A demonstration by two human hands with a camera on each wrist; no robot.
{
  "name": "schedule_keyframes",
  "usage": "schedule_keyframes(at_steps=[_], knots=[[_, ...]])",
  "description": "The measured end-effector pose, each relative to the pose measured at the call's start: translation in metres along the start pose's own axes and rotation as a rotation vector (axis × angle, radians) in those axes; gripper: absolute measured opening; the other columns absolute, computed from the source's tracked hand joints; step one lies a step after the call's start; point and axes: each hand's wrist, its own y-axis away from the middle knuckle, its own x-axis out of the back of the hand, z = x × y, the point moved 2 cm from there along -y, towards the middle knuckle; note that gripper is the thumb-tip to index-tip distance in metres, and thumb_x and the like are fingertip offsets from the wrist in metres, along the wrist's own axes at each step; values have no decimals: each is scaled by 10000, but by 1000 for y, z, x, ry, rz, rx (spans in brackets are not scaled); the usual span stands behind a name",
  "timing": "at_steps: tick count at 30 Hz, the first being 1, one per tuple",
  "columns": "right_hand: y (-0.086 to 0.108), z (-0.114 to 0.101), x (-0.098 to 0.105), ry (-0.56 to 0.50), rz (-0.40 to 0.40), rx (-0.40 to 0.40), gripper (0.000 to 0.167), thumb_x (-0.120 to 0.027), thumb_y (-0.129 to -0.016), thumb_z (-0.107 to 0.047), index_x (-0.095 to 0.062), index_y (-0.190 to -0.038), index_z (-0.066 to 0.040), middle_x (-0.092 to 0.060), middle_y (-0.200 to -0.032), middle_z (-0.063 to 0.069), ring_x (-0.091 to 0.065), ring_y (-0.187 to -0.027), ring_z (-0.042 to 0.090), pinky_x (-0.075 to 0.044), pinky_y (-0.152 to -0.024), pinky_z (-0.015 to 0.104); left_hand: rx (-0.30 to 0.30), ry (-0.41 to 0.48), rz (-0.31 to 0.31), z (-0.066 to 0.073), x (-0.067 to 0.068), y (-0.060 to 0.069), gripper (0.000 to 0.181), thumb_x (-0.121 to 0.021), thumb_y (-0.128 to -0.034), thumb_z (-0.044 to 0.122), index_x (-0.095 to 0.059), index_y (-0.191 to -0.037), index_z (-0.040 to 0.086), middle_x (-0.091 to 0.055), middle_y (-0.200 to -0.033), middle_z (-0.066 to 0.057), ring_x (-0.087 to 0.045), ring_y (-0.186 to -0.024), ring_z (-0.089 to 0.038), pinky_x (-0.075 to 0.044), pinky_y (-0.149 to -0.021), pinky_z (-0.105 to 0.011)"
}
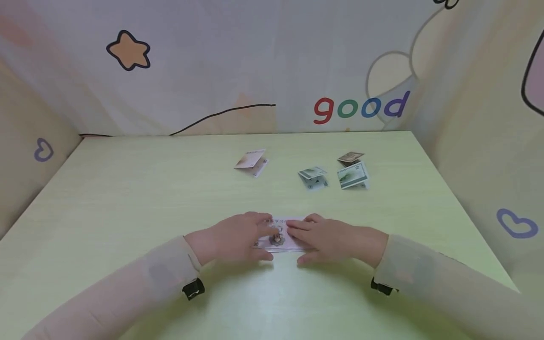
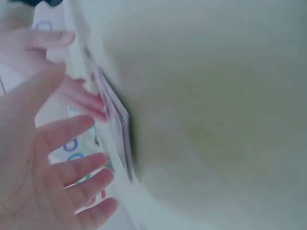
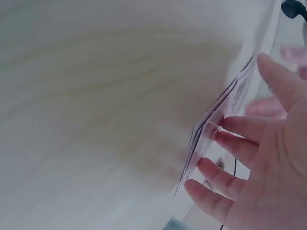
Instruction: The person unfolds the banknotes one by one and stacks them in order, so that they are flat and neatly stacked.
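A pale pink-purple paper note [image 1: 290, 243] with a dark round print and a line of characters lies flat on the table near the middle. Its layered edges [image 3: 195, 139] show in the right wrist view, so it is folded or stacked. My left hand [image 1: 240, 237] is over its left end with fingers spread; whether they touch cannot be told. From the other side, my right hand [image 1: 333, 237] rests straight fingertips on its right part. In the left wrist view the left palm and fingers [image 2: 76, 170] are extended, holding nothing.
Farther back on the table [image 1: 148, 189] stand a folded pink note [image 1: 250, 160], a folded green note [image 1: 313, 177], another green one [image 1: 352, 175] and a brown one [image 1: 350, 157] just behind it. A printed cloth wall [image 1: 212, 61] encloses the back and sides.
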Motion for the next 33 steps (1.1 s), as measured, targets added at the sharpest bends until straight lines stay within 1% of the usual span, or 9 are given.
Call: schedule_keyframes(at_steps=[2, 4, 7, 13, 16, 19, 23, 28, 33], knots=[[0, 1, 0, -6, 6, -1, 715, -555, -894, -484, -338, -1448, -87, -274, -1512, 35, -353, -1269, 278, -377, -992, 404, 39, 28, 58, -9, 8, -3, 554, -565, -890, 485, -508, -1355, 190, -395, -1434, -102, -371, -1301, -282, -324, -1040, -424], [0, 1, 0, -2, 9, -12, 706, -558, -892, -487, -352, -1443, -97, -282, -1509, 26, -355, -1272, 270, -370, -999, 395, 79, 62, 133, -19, 16, -6, 516, -585, -895, 438, -537, -1327, 161, -419, -1413, -113, -399, -1279, -295, -336, -1029, -439], [1, 1, 1, -2, 34, -4, 686, -563, -896, -469, -366, -1436, -93, -295, -1502, 32, -352, -1282, 267, -350, -1019, 391, 154, 150, 240, -38, 26, -10, 476, -615, -892, 381, -567, -1292, 128, -459, -1380, -113, -418, -1264, -294, -340, -1025, -448], [4, 2, 4, -17, 98, 47, 661, -560, -915, -415, -348, -1441, -75, -310, -1493, 65, -352, -1280, 283, -335, -1029, 402, 278, 356, 446, -72, 33, -25, 436, -684, -860, 251, -593, -1249, 76, -562, -1274, -105, -488, -1193, -280, -371, -996, -425], [5, 2, 3, -31, 105, 53, 652, -562, -917, -405, -356, -1437, -70, -312, -1490, 78, -360, -1280, 287, -342, -1025, 407, 332, 433, 515, -84, 34, -31, 418, -699, -848, 214, -609, -1229, 69, -578, -1245, -119, -507, -1156, -284, -383, -976, -415], [7, 3, 1, -40, 99, 51, 635, -560, -921, -395, -371, -1426, -60, -324, -1481, 94, -374, -1274, 291, -350, -1018, 408, 375, 496, 549, -92, 34, -37, 409, -698, -848, 199, -612, -1221, 56, -577, -1246, -120, -497, -1167, -271, -371, -987, -403], [11, 5, 1, -47, 102, 44, 606, -561, -925, -374, -393, -1413, -55, -345, -1468, 98, -389, -1263, 284, -361, -1008, 411, 412, 560, 553, -99, 33, -46, 414, -691, -853, 183, -599, -1230, 40, -574, -1254, -116, -503, -1159, -267, -373, -984, -394], [13, 5, 3, -59, 114, 40, 577, -557, -930, -359, -411, -1406, -66, -357, -1462, 88, -381, -1273, 280, -362, -1008, 422, 440, 565, 537, -104, 33, -58, 417, -677, -863, 200, -593, -1236, 34, -569, -1260, -120, -490, -1167, -272, -356, -1000, -398], [13, 4, 5, -57, 129, 63, 552, -555, -932, -361, -444, -1384, -65, -380, -1446, 97, -383, -1277, 286, -359, -1012, 424, 479, 554, 528, -107, 35, -64, 428, -679, -862, 216, -591, -1238, 32, -554, -1274, -128, -455, -1213, -277, -323, -1030, -404]])
